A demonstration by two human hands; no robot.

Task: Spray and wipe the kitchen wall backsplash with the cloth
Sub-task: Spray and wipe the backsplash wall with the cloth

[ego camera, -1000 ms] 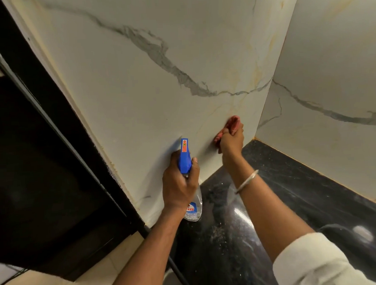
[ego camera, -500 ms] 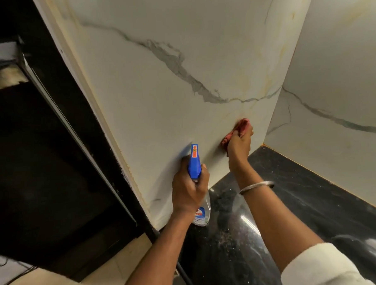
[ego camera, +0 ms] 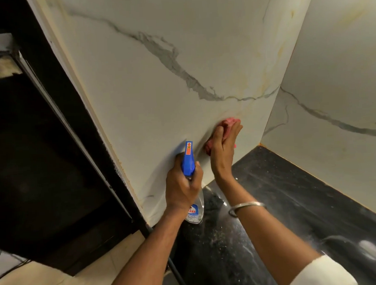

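Both hands steady — cloth (ego camera: 229, 124) (perhaps) shifted up.

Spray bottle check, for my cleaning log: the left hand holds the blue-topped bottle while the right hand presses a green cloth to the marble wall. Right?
Not quite: the cloth is pink, not green, as the head view shows. The rest holds: the left hand holds the blue-topped bottle and the right hand presses the cloth to the marble wall.
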